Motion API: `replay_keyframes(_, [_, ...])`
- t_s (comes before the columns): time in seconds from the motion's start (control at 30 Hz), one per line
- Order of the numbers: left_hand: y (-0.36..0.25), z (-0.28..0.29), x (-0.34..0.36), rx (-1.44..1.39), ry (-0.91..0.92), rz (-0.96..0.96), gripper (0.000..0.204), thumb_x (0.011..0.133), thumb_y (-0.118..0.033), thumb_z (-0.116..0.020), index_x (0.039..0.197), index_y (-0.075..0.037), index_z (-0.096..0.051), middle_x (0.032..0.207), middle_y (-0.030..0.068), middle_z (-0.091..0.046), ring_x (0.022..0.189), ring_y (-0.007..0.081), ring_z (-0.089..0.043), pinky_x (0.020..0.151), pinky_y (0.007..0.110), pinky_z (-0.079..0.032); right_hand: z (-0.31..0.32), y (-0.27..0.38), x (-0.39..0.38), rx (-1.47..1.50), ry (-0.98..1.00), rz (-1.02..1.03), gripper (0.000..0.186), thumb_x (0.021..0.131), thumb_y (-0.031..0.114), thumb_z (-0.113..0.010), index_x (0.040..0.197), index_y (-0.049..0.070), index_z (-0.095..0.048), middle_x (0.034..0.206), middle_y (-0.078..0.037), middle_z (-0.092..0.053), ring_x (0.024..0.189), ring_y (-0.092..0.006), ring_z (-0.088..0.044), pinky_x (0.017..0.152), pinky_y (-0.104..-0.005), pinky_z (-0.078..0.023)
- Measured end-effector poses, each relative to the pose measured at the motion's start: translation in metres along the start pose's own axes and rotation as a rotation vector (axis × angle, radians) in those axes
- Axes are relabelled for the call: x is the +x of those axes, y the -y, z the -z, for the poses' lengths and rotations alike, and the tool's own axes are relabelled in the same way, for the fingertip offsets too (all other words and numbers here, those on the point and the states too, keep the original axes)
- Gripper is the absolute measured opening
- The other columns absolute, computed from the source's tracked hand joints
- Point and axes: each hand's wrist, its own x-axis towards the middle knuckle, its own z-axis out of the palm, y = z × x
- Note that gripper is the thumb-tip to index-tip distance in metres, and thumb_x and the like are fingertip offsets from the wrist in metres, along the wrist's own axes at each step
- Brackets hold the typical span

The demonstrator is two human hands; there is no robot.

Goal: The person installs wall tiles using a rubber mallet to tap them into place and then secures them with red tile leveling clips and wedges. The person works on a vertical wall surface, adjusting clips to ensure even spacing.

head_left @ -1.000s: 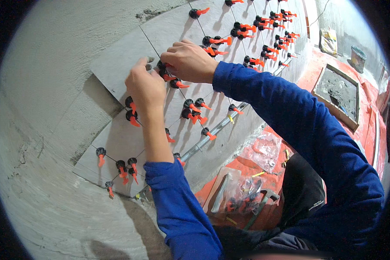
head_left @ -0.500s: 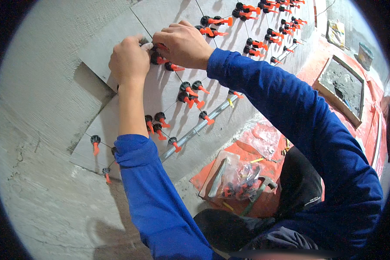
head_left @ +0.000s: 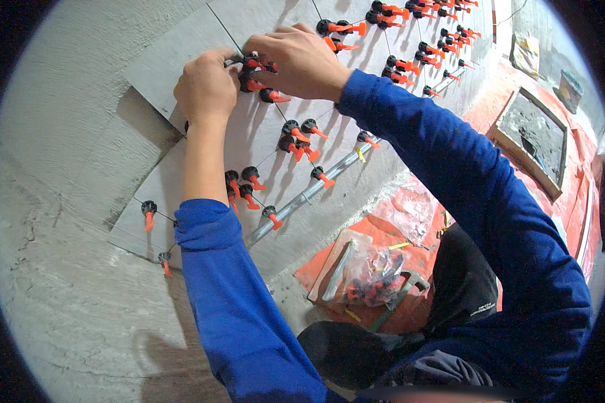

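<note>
Grey tiles (head_left: 175,57) cover part of a rough wall, with black-and-red tile levelers set along their joints. At the upper tile joint, my right hand (head_left: 306,62) has its thumb and fingers closed round a tile leveler (head_left: 254,62). Beside it, my left hand (head_left: 206,87) is curled, its thumb and index fingertips pressed near the same joint; whatever they grip is hidden. Just below my right hand, another tile leveler (head_left: 273,95) sticks out of the joint. A cluster of levelers (head_left: 294,139) stands lower on the tiles.
A metal rail (head_left: 307,199) runs along the tiles' lower edge. Below it, a clear bag of levelers (head_left: 376,275) and a hammer (head_left: 400,299) lie on red sheeting. A mortar tray (head_left: 532,138) and a bucket (head_left: 569,91) stand at the right.
My right hand has shifted slightly right and its fingers have turned, so more of the leveler's red handle shows. My left hand stays near the joint. The view has moved slightly.
</note>
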Motion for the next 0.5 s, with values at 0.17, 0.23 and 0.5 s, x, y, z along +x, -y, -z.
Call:
replay_keyframes(0.17, [-0.001, 0.000, -0.003, -0.053, 0.010, -0.023, 0.019, 0.082, -0.023, -0.073, 0.100, -0.021, -0.076, 0.091, 0.0082, -0.073, 0.088, 0.0324, -0.069, 0.075, 0.044, -0.055, 0.010, -0.004, -0.002, -0.091, -0.040, 0.090, 0.017, 0.084, 0.031, -0.066, 0.089, 0.015, -0.068, 0.086, -0.003, -0.068, 0.090, -0.0254, -0.065, 0.083, -0.0416, -0.046])
replay_keyframes(0.23, [0.000, 0.001, -0.004, -0.075, 0.024, -0.061, 0.021, 0.081, -0.022, -0.073, 0.103, -0.021, -0.075, 0.093, 0.0073, -0.072, 0.089, 0.0318, -0.069, 0.077, 0.044, -0.055, 0.007, -0.004, 0.000, -0.091, -0.001, 0.109, 0.016, 0.085, 0.029, -0.065, 0.087, 0.014, -0.069, 0.084, -0.004, -0.068, 0.089, -0.0258, -0.065, 0.082, -0.0413, -0.047])
replay_keyframes(0.5, [0.005, 0.011, 0.012, -0.082, 0.195, -0.218, 0.027, 0.082, -0.017, -0.072, 0.108, -0.024, -0.074, 0.095, 0.0086, -0.073, 0.089, 0.0301, -0.069, 0.079, 0.042, -0.054, 0.003, -0.003, -0.004, -0.034, -0.027, 0.064, 0.015, 0.085, 0.026, -0.063, 0.089, 0.014, -0.071, 0.079, -0.005, -0.067, 0.084, -0.0265, -0.066, 0.081, -0.0419, -0.048])
